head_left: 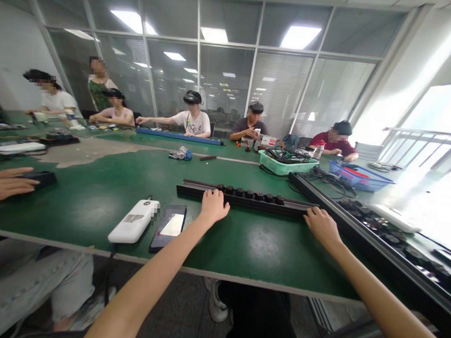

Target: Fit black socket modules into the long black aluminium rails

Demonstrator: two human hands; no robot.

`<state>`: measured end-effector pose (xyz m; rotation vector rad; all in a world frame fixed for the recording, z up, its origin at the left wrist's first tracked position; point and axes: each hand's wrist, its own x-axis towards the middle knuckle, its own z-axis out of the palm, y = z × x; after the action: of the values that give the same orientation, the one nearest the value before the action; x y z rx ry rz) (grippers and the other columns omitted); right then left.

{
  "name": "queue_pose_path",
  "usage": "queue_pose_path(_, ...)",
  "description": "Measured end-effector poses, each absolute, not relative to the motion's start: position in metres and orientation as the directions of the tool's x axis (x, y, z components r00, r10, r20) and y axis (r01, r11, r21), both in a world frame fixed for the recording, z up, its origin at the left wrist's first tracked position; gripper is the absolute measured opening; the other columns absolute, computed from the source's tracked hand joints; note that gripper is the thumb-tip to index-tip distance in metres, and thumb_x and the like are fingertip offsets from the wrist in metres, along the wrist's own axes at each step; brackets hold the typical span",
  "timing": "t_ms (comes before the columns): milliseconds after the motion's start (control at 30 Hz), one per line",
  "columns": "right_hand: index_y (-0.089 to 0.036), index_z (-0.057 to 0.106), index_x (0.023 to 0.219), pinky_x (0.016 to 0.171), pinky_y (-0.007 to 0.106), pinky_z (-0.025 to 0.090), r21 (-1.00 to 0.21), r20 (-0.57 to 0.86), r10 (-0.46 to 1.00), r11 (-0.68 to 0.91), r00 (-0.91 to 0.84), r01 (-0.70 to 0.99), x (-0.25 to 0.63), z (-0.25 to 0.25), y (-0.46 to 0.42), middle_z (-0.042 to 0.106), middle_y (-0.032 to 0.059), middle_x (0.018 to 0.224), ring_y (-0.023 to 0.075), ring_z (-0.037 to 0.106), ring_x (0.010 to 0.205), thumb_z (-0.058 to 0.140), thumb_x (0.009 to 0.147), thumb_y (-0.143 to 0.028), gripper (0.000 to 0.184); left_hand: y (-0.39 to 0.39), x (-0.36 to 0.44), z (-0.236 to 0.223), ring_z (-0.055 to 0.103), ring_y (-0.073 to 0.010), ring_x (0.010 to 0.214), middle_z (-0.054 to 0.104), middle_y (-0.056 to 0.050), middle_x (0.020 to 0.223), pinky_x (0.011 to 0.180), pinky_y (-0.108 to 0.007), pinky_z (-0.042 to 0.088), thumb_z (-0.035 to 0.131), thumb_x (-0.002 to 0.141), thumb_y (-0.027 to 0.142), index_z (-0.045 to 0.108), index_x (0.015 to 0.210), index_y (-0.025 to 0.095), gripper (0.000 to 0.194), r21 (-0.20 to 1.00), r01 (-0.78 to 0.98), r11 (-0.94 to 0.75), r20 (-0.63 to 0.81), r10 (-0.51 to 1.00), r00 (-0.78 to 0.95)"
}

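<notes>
A long black channel-shaped rail (263,206) lies across the green table in front of me, with a row of several small black knob-like pieces (250,194) in its middle. My left hand (214,206) is closed over the near side of the rail, beside the leftmost pieces. At the rail's right end, my right hand (322,225) grips the corner with bent fingers. Left of my left forearm lie a dark phone (166,236) with a pale patch on its screen and a white power bank (135,221).
A longer black rail (343,219) runs diagonally along the right side. Behind it stand a green basket (285,165) of cables and a blue basket (359,181). A grey-blue cloth bundle (180,153) lies farther back. A neighbour's hand (8,184) rests at left; several people sit opposite.
</notes>
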<state>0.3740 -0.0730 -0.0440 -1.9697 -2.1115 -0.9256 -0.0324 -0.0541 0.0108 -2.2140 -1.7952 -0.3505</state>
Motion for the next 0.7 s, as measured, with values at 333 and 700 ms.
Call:
queue_pose_path(333, -0.011, 0.064, 0.099, 0.080, 0.041, 0.047, 0.399, 0.515, 0.839, -0.052, -0.177, 0.915, 0.376, -0.055, -0.079, 0.062, 0.0189, 0.097, 0.0321, 0.059, 0.092, 0.055, 0.096, -0.036, 0.027, -0.131, -0.078, -0.001, 0.030, -0.0545, 0.145, 0.032, -0.030, 0.160, 0.094, -0.078, 0.044, 0.042, 0.097, 0.021, 0.041, 0.155, 0.007, 0.059, -0.159, 0.942, 0.296, 0.281, 0.928, -0.245)
queue_pose_path(700, -0.019, 0.063, 0.114, 0.095, 0.049, 0.044, 0.064, 0.579, 0.770, 0.284, -0.267, 0.957, 0.352, -0.062, -0.048, 0.065, 0.0133, 0.107, 0.0301, 0.059, 0.101, 0.046, 0.098, -0.028, 0.025, -0.143, -0.119, -0.003, 0.025, -0.0471, 0.151, 0.025, -0.027, 0.165, 0.091, -0.057, 0.057, 0.035, 0.095, 0.006, 0.045, 0.153, 0.011, 0.059, -0.228, 0.947, 0.227, 0.355, 0.925, -0.136)
